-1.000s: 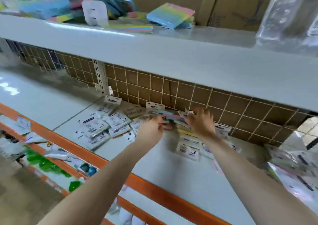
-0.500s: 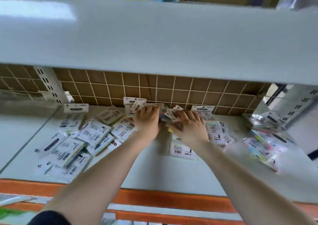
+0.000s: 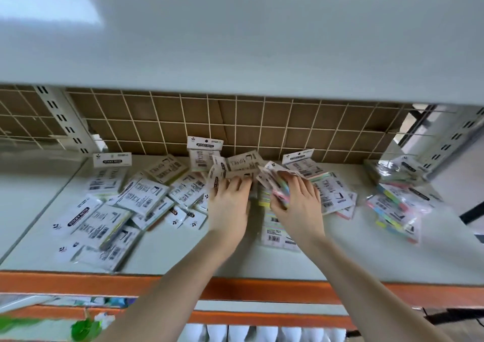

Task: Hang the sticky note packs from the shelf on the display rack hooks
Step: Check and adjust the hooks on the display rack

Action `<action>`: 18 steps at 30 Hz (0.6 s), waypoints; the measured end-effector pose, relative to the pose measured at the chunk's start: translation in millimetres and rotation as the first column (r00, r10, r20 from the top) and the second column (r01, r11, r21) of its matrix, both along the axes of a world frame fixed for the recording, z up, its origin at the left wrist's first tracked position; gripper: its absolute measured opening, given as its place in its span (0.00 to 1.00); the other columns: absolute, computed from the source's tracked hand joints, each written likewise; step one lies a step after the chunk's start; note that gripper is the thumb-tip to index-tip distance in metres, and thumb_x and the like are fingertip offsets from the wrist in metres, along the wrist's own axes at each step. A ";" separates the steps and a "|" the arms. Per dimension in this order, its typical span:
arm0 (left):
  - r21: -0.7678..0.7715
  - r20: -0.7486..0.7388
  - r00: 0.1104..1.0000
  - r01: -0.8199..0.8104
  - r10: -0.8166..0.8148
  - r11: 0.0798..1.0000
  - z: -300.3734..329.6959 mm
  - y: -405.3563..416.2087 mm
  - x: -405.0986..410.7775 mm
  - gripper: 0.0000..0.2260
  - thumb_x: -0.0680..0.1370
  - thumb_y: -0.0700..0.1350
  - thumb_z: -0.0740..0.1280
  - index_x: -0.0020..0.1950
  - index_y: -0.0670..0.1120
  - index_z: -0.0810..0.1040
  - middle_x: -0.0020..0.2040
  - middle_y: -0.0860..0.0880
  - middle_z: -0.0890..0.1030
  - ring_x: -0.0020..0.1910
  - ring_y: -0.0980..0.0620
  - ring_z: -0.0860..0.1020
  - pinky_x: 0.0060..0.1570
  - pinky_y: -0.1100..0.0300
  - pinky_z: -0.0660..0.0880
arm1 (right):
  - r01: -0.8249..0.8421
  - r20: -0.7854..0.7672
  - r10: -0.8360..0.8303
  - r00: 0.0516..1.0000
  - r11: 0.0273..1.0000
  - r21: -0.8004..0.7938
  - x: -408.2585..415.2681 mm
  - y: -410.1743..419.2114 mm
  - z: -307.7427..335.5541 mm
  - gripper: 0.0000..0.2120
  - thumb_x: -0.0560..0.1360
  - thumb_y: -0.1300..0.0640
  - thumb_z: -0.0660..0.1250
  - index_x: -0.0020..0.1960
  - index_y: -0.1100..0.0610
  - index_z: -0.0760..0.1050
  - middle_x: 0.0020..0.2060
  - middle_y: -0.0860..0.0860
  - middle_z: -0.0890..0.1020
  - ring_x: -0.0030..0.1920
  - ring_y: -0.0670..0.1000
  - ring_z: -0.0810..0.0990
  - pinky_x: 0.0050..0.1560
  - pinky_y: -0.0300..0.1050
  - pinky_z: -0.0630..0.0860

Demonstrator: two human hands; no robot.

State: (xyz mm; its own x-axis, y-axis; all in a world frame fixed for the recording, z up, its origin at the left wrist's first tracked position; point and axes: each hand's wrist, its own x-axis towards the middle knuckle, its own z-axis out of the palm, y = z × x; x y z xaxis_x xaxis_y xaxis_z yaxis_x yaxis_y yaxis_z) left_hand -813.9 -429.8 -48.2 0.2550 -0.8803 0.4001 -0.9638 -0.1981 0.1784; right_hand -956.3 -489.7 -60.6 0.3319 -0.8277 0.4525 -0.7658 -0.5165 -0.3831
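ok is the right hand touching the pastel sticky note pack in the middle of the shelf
Touching. The head view shows the right hand with its fingers curled round the pastel sticky note pack, no gap between them.

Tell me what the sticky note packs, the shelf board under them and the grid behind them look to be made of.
Sticky note packs: paper pads under printed card headers, in clear glossy film; it glints and crinkles.
Shelf board: smooth pale grey surface with an orange front edge, likely painted metal, though laminate is possible.
Grid: thin white wire, probably coated metal, with what looks like brown cardboard behind, judging by its matte face and seam.
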 end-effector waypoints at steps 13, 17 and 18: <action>-0.170 -0.926 0.375 -0.339 -0.033 0.925 12.4 48.8 2.9 0.01 0.79 0.40 0.64 0.48 0.45 0.74 0.36 0.52 0.77 0.35 0.54 0.77 0.31 0.70 0.71 | -0.206 0.417 0.067 0.906 0.932 0.297 -45.1 24.1 -2.0 0.18 0.76 0.52 0.67 0.64 0.43 0.68 0.56 0.42 0.75 0.57 0.39 0.72 0.55 0.36 0.71; -0.206 -0.969 -0.028 -0.448 -0.244 0.870 30.5 51.9 -2.0 0.07 0.79 0.37 0.64 0.44 0.48 0.73 0.35 0.56 0.80 0.37 0.59 0.80 0.33 0.63 0.78 | -0.236 0.398 0.060 0.915 0.881 0.409 -61.5 22.9 8.3 0.21 0.73 0.50 0.71 0.63 0.42 0.69 0.53 0.37 0.76 0.54 0.37 0.75 0.48 0.25 0.70; -0.204 -0.949 -0.129 -0.446 -0.289 0.871 34.6 52.0 -5.5 0.07 0.78 0.36 0.64 0.45 0.48 0.74 0.38 0.54 0.81 0.38 0.57 0.81 0.33 0.61 0.79 | -0.219 0.345 0.075 0.936 0.889 0.402 -64.8 22.8 10.7 0.21 0.73 0.53 0.72 0.63 0.45 0.71 0.52 0.38 0.76 0.52 0.39 0.76 0.46 0.23 0.69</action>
